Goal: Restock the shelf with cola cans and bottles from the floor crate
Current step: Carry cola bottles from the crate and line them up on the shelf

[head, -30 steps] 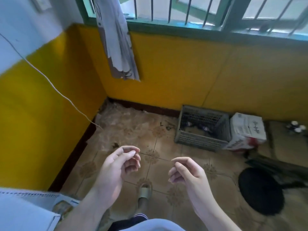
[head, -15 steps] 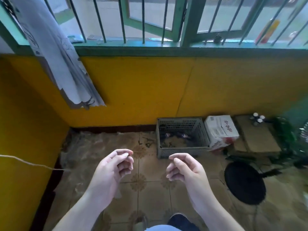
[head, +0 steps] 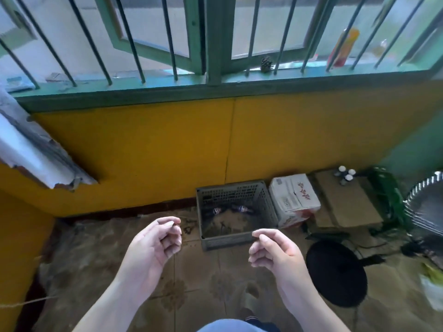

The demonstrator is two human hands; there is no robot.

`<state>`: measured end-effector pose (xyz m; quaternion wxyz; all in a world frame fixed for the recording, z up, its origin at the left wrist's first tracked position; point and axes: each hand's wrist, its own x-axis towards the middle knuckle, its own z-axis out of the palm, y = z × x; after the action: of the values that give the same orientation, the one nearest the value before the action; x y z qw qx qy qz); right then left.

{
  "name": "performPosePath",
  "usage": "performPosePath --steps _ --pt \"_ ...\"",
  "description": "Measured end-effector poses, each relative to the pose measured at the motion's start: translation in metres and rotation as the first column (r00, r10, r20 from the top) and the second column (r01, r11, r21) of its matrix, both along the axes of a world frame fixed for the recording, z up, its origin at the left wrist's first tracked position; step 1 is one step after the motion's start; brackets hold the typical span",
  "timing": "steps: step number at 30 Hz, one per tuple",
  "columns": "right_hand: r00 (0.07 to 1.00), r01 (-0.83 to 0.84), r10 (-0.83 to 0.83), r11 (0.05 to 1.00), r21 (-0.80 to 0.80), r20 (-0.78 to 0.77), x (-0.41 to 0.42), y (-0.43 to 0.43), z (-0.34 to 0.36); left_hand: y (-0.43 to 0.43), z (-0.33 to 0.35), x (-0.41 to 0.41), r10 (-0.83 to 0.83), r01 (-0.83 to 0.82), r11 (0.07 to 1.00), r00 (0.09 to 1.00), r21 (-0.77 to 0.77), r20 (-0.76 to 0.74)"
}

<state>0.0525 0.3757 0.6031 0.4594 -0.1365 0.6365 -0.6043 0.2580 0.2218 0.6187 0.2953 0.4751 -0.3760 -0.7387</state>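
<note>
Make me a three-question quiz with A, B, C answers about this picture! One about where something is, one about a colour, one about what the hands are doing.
1. Where is the grey crate?
A) on the windowsill
B) on the floor by the wall
C) on a chair

2. What colour is the wall behind it?
A) yellow
B) red
C) white

3. What do the left hand and right hand hold?
A) cans
B) a box
C) nothing

Answers:
1 B, it stands on the floor against the wall.
2 A, that wall is plainly yellow.
3 C, the fingers are loosely curled around nothing.
</note>
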Motion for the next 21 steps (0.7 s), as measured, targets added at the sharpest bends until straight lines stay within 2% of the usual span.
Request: performPosePath --steps 6,9,14,17,21 --pt "0.998 -0.060 0.057 0.994 0.095 0.033 -0.093 -0.022 -0.004 -0.025 0.016 -0.100 0.025 -0.025 0.999 1.000 -0.043 -0.011" --pt "0.998 -0.042 0.034 0.987 0.152 0.056 -0.131 -0.042 -0.006 -0.032 0.014 -0.129 0.029 -0.030 0.998 1.000 -0.059 -0.012" --pt "0.991 0.035 -0.051 0.990 0.134 0.121 -0.167 -0.066 -0.007 -0.055 -0.013 -0.139 0.036 -0.037 0.999 0.998 0.025 0.050" --pt "0.991 0.058 -0.079 0.981 0.184 0.111 -0.171 -0.076 -0.016 -0.083 -0.035 -0.141 0.078 -0.087 0.992 0.993 0.096 0.093" --pt "0.970 0.132 -0.177 0.959 0.252 0.165 -0.169 -0.094 -0.031 -0.124 -0.044 -0.153 0.063 -0.073 0.988 0.995 0.139 0.073"
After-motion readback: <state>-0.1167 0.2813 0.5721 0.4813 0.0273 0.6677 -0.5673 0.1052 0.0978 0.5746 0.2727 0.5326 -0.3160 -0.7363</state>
